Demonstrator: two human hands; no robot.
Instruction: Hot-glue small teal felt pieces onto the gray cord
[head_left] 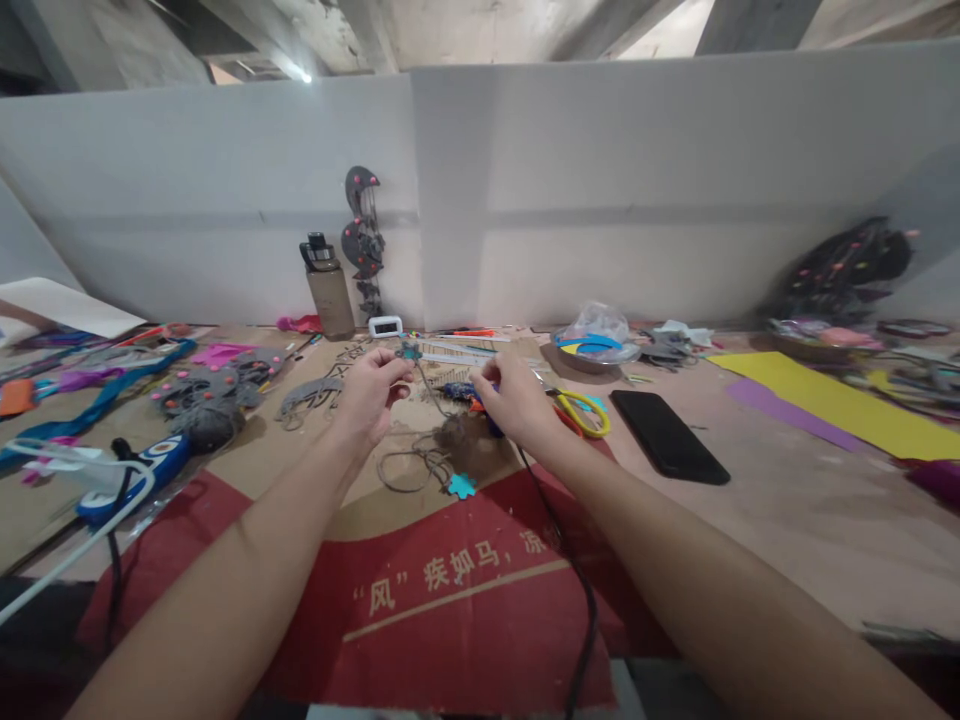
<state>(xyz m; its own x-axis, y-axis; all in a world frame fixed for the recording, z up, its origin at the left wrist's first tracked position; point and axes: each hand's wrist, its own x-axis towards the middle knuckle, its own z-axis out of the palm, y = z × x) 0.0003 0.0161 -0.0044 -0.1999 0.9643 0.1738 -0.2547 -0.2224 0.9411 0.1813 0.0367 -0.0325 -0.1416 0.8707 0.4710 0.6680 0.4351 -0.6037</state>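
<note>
My left hand (373, 392) is closed in a pinch, at one end of a grey yarn (429, 385) that hangs toward a loose tangle. A small teal piece (409, 350) shows just past its fingertips. To the right, my right hand (517, 398) has curled fingers with thumb and forefinger together; what lies between them is hidden. Beneath it is a partly covered dark blue tool (495, 426) near a black cord (559, 540). On the cardboard (360, 515) between my arms lie the grey yarn tangle (420, 462) and a turquoise flower-shaped cutout (462, 486).
Yellow-handled scissors (589, 413) and a black phone (667, 435) lie right of my right hand. A bottle (328, 290), a bowl with a plastic bag (596, 350) and a small white device (385, 327) stand behind. A blue power strip (142, 480) and grey pinned shapes (225, 385) occupy the left.
</note>
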